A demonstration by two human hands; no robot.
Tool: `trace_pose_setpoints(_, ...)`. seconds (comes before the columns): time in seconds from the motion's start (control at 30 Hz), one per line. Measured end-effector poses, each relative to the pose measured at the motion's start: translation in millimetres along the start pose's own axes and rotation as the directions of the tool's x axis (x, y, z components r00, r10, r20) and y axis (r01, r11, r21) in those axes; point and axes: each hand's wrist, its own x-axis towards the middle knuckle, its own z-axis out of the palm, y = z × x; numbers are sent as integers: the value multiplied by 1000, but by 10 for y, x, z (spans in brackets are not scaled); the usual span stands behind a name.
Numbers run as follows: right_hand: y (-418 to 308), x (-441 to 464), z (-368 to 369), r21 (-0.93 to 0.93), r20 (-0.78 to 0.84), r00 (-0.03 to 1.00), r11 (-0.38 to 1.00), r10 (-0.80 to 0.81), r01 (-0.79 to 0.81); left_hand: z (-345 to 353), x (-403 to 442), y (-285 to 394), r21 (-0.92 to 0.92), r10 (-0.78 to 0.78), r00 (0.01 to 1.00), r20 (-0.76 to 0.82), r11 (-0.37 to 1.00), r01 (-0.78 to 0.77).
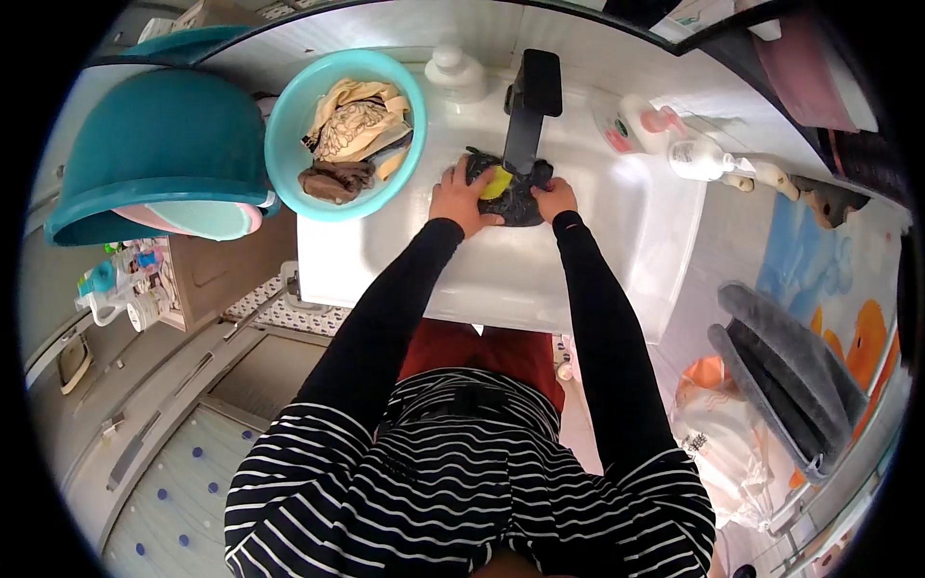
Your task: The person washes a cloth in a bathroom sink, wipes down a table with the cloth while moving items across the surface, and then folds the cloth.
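Observation:
Beneath the black faucet (525, 111), a dark wet cloth (515, 204) lies bunched in the white sink (617, 241). My left hand (462, 200) grips the cloth's left side, thumb and fingers apart with fabric between them. Beside those fingertips is a yellow patch (497, 183); whether it is part of the cloth or a separate piece I cannot tell. My right hand (555, 200) is closed on the cloth's right edge, pinching a fold. The faucet hides part of the cloth.
A light turquoise basin (277, 159) with beige and brown clothes sits on the sink's left edge, near a white bottle (455, 75). Pump bottles (696, 159) stand at right. Farther left is a big teal tub (159, 144); a grey padded item (790, 376) hangs right.

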Motion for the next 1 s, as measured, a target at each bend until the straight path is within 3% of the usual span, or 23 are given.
trace_pose_setpoints(0.03, 19, 59, 32, 79, -1, 999, 996, -33, 33, 42, -12, 9, 43, 30, 999, 24, 999, -31)
trace_pose_setpoints(0.13, 38, 142, 46, 278, -16, 994, 954, -110, 110, 259, 119, -103, -111, -58, 998, -8, 992, 57)
trace_pose_setpoints(0.23, 67, 139, 59, 408, -57, 991, 903, -124, 137, 359, 328, -252, -404, -215, 977, -12, 894, 192)
trace_pose_setpoints(0.3, 121, 134, 149, 483, -115, 988, 863, -102, 145, 377, 432, -322, -370, -355, 928, -112, 882, 293)
trace_pose_setpoints(0.37, 131, 91, 178, 417, -136, 990, 904, -44, 97, 369, 448, -361, -336, -428, 878, -213, 876, 346)
trace_pose_setpoints(0.47, 156, 112, 187, 346, -125, 992, 938, 22, 22, 156, 308, -235, -189, -122, 881, -456, 981, 39)
trace_pose_setpoints(0.53, 147, 138, 201, 335, -104, 993, 942, 48, -11, 165, 149, -171, -273, -72, 992, -100, 961, 42)
trace_pose_setpoints(0.57, 127, 149, 191, 343, -98, 994, 939, 55, -18, 181, 71, -137, -275, 14, 1000, -8, 961, -16)
trace_pose_setpoints(0.67, 68, 138, 132, 382, -30, 997, 922, 74, -57, 270, -112, -106, -251, 122, 987, 108, 964, -92)
trace_pose_setpoints(0.7, 61, 129, 110, 395, 3, 997, 916, 78, -73, 306, -129, -117, -212, 160, 985, 61, 967, -144)
trace_pose_setpoints(0.9, 89, 173, 63, 429, 52, 995, 898, 82, -96, 442, -195, -178, -195, 156, 984, 82, 971, -137)
trace_pose_setpoints(1.0, 144, 215, 117, 435, 44, 997, 897, 71, -83, 423, -215, -220, -240, 162, 987, -1, 958, -158)
